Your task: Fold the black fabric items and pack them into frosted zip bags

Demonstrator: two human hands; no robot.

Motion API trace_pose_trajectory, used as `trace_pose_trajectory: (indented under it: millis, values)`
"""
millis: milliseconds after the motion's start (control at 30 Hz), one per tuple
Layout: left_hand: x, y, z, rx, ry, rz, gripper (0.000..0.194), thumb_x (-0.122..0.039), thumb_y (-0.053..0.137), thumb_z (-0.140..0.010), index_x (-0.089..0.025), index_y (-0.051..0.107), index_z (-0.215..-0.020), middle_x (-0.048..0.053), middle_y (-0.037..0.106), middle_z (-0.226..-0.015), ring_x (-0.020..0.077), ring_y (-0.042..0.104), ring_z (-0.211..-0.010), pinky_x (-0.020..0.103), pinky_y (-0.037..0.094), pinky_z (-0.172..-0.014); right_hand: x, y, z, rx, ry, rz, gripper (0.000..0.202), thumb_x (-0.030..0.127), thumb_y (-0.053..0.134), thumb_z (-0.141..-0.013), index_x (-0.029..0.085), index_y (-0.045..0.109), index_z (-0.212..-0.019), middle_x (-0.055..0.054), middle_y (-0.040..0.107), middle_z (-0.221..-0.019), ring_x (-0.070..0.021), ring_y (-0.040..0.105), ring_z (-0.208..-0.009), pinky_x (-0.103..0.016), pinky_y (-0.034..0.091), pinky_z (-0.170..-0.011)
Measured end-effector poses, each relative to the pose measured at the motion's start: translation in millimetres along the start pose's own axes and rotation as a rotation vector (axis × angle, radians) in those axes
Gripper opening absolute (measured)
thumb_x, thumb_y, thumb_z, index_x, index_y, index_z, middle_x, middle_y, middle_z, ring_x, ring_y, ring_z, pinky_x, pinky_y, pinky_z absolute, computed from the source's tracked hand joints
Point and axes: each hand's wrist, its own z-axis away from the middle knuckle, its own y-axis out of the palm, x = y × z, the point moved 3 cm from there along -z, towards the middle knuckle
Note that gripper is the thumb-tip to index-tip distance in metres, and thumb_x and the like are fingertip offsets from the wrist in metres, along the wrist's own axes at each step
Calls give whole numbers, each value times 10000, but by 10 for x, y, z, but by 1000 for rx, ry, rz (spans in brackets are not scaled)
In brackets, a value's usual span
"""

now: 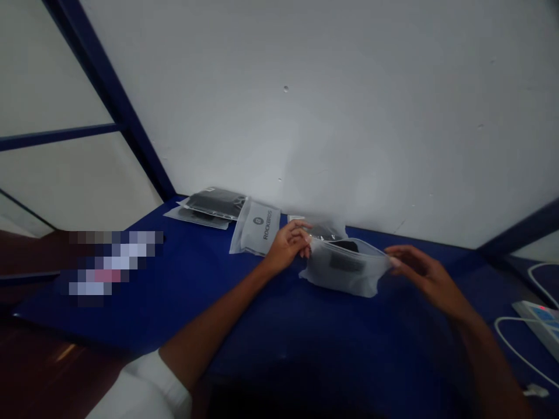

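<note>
A frosted plastic pouch (340,273) with a dark item inside is on the blue table, its top edge parted. My left hand (289,243) pinches the pouch's upper left corner. At the upper right corner, my right hand (421,272) grips the edge between thumb and fingers. Just behind the pouch lies another clear bag (325,228) with dark contents, partly covered by my left hand and the pouch.
A white ROCKBROS pouch (261,226) lies left of my left hand. Farther left are stacked bags with dark contents (216,202). A power strip (539,323) with white cables sits at the right edge. A pale wall (349,116) rises behind the blue table (187,279).
</note>
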Motion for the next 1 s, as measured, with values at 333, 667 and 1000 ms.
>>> trace_pose_trajectory:
  millis: [333,667,1000]
  values:
    - [46,-44,32,-120,216,-739,228,-200,522,-848,-173,553,-1072,80,620,-1016,208,580,-975,369,467,-868,-55,-85,-28,-326,350,-150,139,328,766,-632,245,716,-732,-83,725,-738,-248,661,-637,-350,488,-531]
    - [267,-133,57,157,152,-1253,703,-488,619,-801,-97,399,-1341,228,376,-1432,350,320,-1346,493,252,-1097,-1047,-890,48,-749,470,481,344,455,663,-633,277,700,-925,-159,650,-634,-420,609,-675,-499,346,-518]
    - [238,-101,48,220,153,-1551,536,-233,482,-887,-71,362,-1384,186,465,-1392,293,460,-1244,415,360,-1009,-701,-421,-124,-465,388,466,908,779,431,-703,160,485,-1364,-200,534,-1326,-474,474,-1210,-563,396,-955]
